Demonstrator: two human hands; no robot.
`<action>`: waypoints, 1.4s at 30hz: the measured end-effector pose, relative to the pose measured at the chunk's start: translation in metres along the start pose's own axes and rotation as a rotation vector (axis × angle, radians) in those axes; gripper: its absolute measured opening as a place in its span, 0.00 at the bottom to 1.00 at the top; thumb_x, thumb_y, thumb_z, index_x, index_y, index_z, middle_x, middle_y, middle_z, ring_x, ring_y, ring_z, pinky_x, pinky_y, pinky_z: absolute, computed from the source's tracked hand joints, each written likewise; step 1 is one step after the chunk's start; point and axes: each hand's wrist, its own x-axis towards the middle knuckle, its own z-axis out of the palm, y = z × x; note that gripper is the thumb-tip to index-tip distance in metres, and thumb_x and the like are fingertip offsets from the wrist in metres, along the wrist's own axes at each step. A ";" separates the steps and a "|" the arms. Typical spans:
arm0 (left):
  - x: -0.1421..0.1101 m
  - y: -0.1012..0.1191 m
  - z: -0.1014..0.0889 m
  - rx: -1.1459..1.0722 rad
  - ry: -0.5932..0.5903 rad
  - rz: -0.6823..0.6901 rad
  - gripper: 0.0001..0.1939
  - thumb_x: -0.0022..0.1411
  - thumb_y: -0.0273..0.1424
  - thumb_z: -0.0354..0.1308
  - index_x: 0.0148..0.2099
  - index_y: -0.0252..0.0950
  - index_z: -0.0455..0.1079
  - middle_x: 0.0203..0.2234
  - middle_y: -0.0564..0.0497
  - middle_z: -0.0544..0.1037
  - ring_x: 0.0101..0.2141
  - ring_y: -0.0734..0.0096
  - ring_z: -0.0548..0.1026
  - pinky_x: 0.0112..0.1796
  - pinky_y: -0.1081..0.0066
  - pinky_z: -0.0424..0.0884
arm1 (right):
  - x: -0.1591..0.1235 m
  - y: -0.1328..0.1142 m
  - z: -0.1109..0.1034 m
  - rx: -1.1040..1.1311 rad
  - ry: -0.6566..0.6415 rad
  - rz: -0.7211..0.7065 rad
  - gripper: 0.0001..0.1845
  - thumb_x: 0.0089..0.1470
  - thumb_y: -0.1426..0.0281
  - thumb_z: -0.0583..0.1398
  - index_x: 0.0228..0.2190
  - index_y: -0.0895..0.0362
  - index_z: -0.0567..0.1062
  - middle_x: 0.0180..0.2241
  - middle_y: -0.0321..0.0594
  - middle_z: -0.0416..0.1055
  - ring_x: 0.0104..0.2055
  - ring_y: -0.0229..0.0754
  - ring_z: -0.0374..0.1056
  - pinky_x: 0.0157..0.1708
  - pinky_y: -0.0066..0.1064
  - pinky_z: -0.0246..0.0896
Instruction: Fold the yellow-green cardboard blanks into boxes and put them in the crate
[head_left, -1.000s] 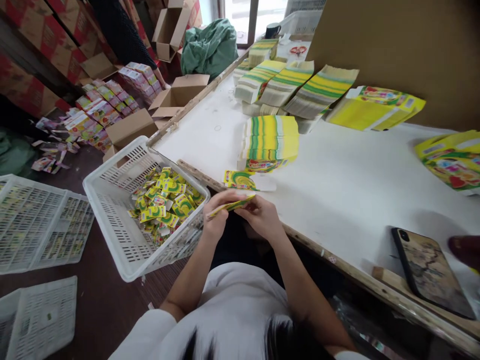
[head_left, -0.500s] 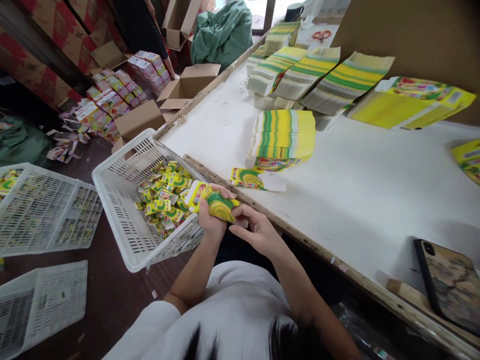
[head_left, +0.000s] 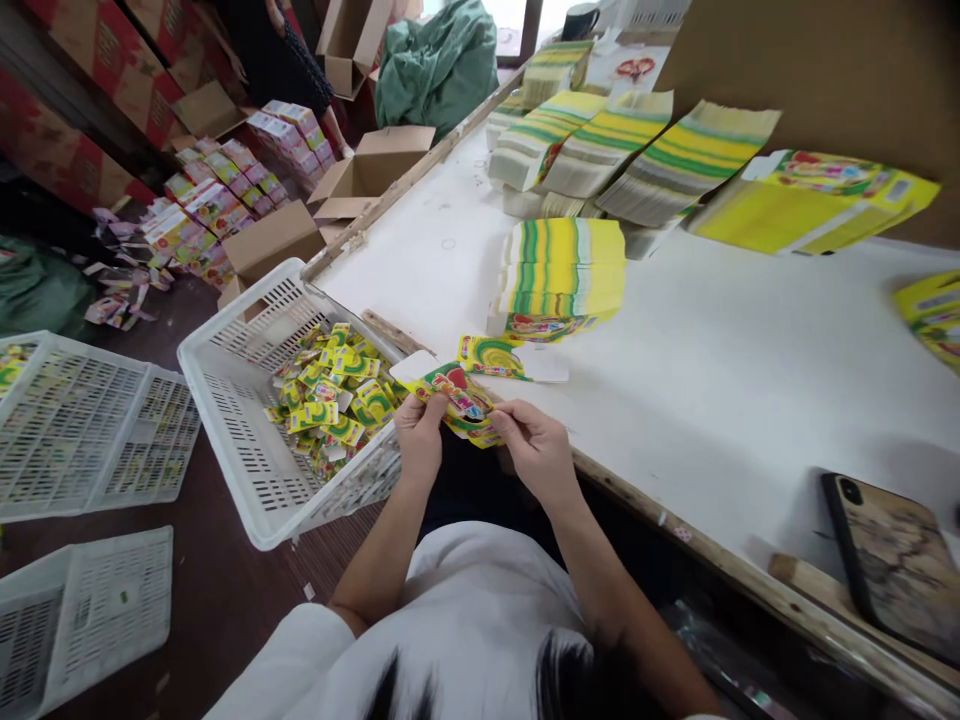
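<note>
Between my two hands is a small yellow-and-green printed carton (head_left: pixel 459 392), tilted, with a white flap sticking out at its left end. My left hand (head_left: pixel 420 432) pinches the left part of it, thumb on the printed face. At the other end, my right hand (head_left: pixel 534 442) grips the right edge between thumb and fingers. Just beyond my hands, a flat carton blank (head_left: pixel 491 357) lies on the table's edge. Behind that stands a fanned stack of carton blanks (head_left: pixel 561 268). To the left, a white plastic crate (head_left: pixel 247 510) holds many small yellow-green cartons (head_left: pixel 337 390).
More stacks of blanks (head_left: pixel 686 160) and yellow bundles (head_left: pixel 817 205) line the back of the white table (head_left: pixel 675 350). A phone (head_left: pixel 892 560) lies at the right edge. Open cardboard boxes (head_left: pixel 274 240), other crates (head_left: pixel 97 430) and a person (head_left: pixel 289 60) are at the left.
The carton, seen thin and edge-on at first, has been turned and opened up between my hands. Its lettered side now faces up, with both hands at its ends. The view has shifted slightly.
</note>
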 end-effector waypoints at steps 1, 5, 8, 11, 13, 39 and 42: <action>0.000 0.001 -0.001 -0.008 -0.027 0.006 0.16 0.54 0.44 0.70 0.35 0.37 0.75 0.33 0.53 0.81 0.34 0.71 0.78 0.42 0.71 0.74 | 0.000 0.000 -0.001 0.031 -0.004 0.026 0.13 0.56 0.60 0.61 0.28 0.55 0.77 0.27 0.38 0.76 0.31 0.42 0.71 0.33 0.33 0.66; -0.005 0.008 0.005 -0.046 -0.227 0.071 0.36 0.45 0.52 0.73 0.53 0.41 0.71 0.47 0.46 0.79 0.48 0.60 0.78 0.52 0.63 0.73 | 0.000 0.001 0.003 0.116 -0.025 0.062 0.12 0.52 0.59 0.65 0.30 0.55 0.78 0.27 0.36 0.76 0.30 0.41 0.70 0.33 0.33 0.65; -0.013 0.012 0.015 0.047 -0.231 0.173 0.55 0.35 0.56 0.74 0.63 0.44 0.59 0.58 0.41 0.70 0.58 0.54 0.71 0.58 0.60 0.68 | -0.004 0.001 0.010 0.029 0.025 -0.053 0.07 0.52 0.62 0.66 0.30 0.53 0.80 0.28 0.37 0.76 0.31 0.42 0.70 0.35 0.34 0.66; -0.022 0.014 0.024 0.180 -0.091 0.262 0.53 0.44 0.50 0.74 0.66 0.47 0.52 0.62 0.41 0.64 0.60 0.57 0.69 0.63 0.56 0.62 | -0.012 0.001 0.018 -0.147 0.109 -0.212 0.08 0.59 0.64 0.62 0.33 0.50 0.82 0.31 0.40 0.76 0.34 0.43 0.71 0.38 0.37 0.67; -0.026 0.014 0.027 0.202 -0.028 0.298 0.49 0.48 0.44 0.74 0.66 0.48 0.51 0.62 0.43 0.63 0.59 0.60 0.69 0.63 0.56 0.62 | -0.015 0.002 0.022 -0.258 0.155 -0.271 0.11 0.61 0.64 0.59 0.35 0.48 0.83 0.31 0.41 0.75 0.34 0.44 0.70 0.38 0.38 0.67; -0.010 0.069 -0.005 0.703 -0.289 0.708 0.40 0.51 0.44 0.72 0.63 0.43 0.63 0.59 0.42 0.69 0.62 0.48 0.66 0.62 0.50 0.62 | -0.002 0.006 -0.008 -0.540 0.281 -0.551 0.14 0.59 0.71 0.62 0.29 0.39 0.83 0.29 0.35 0.77 0.40 0.46 0.71 0.57 0.51 0.57; -0.004 0.065 -0.007 0.999 -0.567 0.425 0.42 0.48 0.41 0.74 0.63 0.39 0.63 0.54 0.40 0.74 0.55 0.48 0.73 0.55 0.52 0.69 | -0.006 0.008 -0.003 -0.507 0.220 -0.604 0.13 0.59 0.71 0.63 0.35 0.36 0.82 0.40 0.35 0.78 0.51 0.48 0.69 0.65 0.54 0.48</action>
